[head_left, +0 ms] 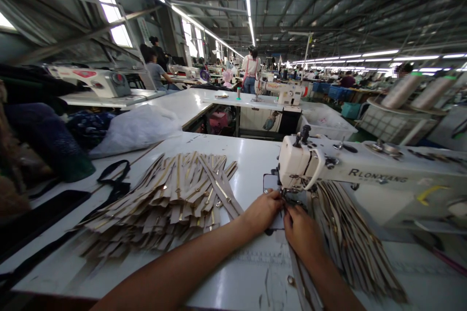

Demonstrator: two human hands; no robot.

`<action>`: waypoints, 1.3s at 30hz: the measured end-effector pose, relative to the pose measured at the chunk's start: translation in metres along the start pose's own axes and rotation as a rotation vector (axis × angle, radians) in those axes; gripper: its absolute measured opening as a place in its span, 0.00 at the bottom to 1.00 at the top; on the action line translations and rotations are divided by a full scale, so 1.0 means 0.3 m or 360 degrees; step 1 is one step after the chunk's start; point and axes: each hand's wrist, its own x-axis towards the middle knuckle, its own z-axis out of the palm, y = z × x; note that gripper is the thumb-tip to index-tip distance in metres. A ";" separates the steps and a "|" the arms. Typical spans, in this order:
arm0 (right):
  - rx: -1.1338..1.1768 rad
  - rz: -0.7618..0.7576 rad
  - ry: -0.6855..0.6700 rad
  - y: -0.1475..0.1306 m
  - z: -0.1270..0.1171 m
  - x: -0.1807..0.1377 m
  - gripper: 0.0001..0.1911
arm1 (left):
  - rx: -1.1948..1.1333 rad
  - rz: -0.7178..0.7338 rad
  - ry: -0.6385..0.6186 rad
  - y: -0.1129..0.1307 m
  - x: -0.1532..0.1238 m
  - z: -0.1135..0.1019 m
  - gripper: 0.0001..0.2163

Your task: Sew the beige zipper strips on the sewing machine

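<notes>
My left hand (265, 210) is closed at the needle area of a white sewing machine (299, 165), fingertips pressed together just left of the presser foot. What lies between those fingertips is too small to make out. Right beside it, my right hand (304, 234) has its fingers closed on a grey-beige zipper (302, 279), which trails down over the table's front under my wrist. A big heap of similar zippers (182, 194) with gold teeth lies left of my hands. Another bundle of zipper strips (352, 238) hangs together behind and right of the needle.
A black strap (115, 182) and a white plastic bag (140, 124) lie at the left of the white table (251, 155). Ahead stand another sewing machine (282, 91) and a white bin (326, 124). Thread cones (403, 90) rise at the right. Several people work farther off.
</notes>
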 end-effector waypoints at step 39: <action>0.0230 -0.0039 0.0180 0.026 0.012 -0.158 0.16 | -0.0170 0.0095 0.0161 -0.030 -0.022 0.023 0.13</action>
